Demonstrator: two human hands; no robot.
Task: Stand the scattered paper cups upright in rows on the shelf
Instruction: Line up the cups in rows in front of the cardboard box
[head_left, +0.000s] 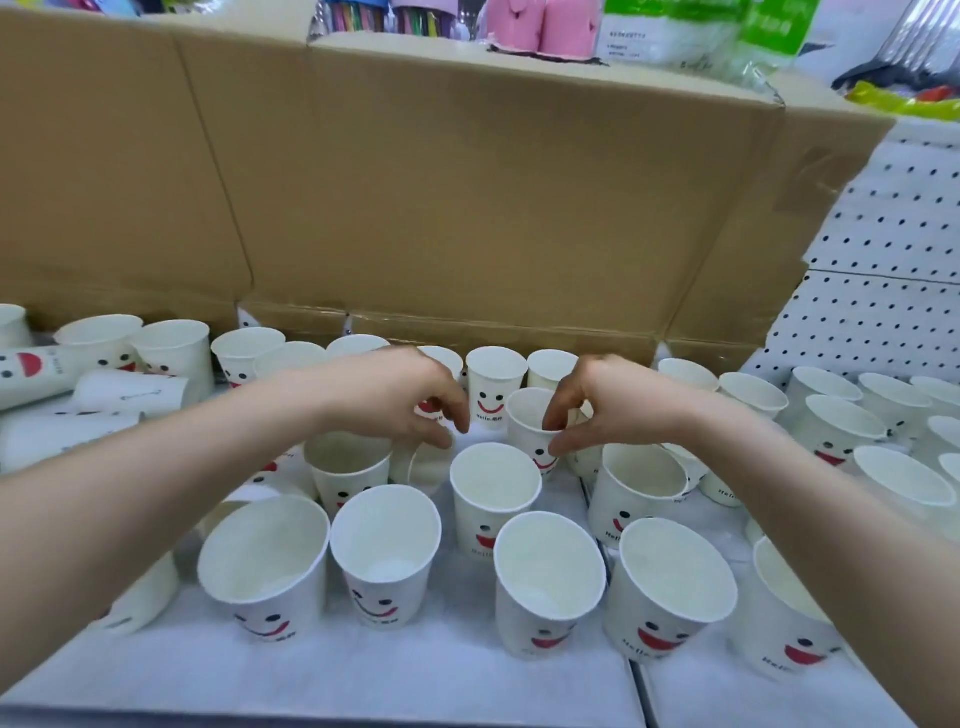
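Several white paper cups with smiley faces stand upright on the white shelf (363, 675). My right hand (597, 405) pinches the rim of an upright cup (530, 421) in the middle, thumb outside and fingers inside. My left hand (405, 400) reaches over a cup lying on its side (426, 467), with the fingers curled just above it; I cannot tell if they touch it. More tipped cups (130, 395) lie in a heap at the far left.
A tall cardboard box (467, 208) forms a wall right behind the back row. White pegboard (883, 260) rises at the right. Upright cups (841, 431) fill the right side. The shelf's front edge runs along the bottom.
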